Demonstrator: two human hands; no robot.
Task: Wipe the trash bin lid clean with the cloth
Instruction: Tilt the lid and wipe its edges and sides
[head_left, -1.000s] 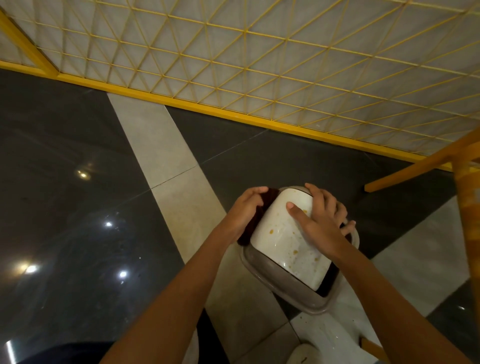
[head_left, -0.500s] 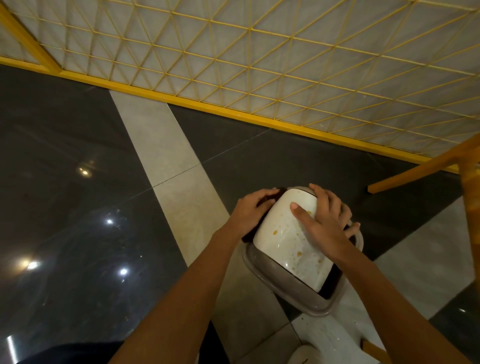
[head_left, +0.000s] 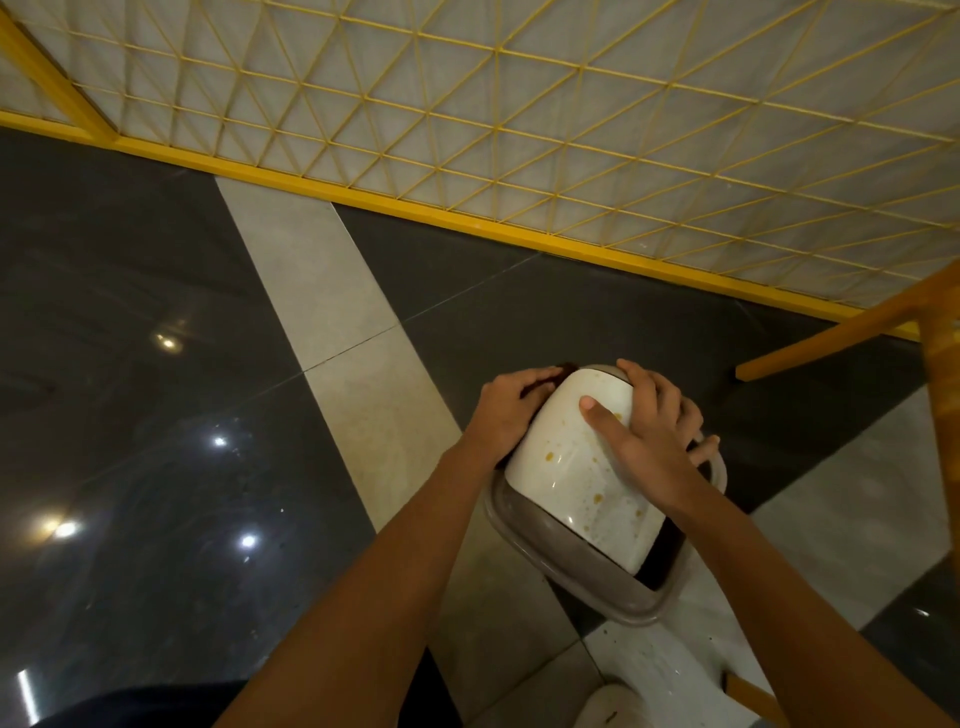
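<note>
The white swing lid (head_left: 571, 483) of a trash bin is speckled with brown spots and sits in a grey-brown rim (head_left: 561, 571). My left hand (head_left: 506, 410) presses a dark cloth (head_left: 556, 371) against the lid's upper left edge; only a sliver of the cloth shows past the fingers. My right hand (head_left: 649, 441) lies over the lid's right side, thumb stretched flat across the white surface and fingers curled round its far edge.
The bin stands on a glossy floor of dark and pale tiles (head_left: 337, 291). A yellow lattice partition (head_left: 519, 130) runs along the back. Orange wooden furniture legs (head_left: 935, 395) stand at the right. The white bin body (head_left: 660, 670) shows below the rim.
My left hand has slid the cloth up along the lid's left edge towards its top, covering more of the cloth. My right hand has shifted only slightly on the lid.
</note>
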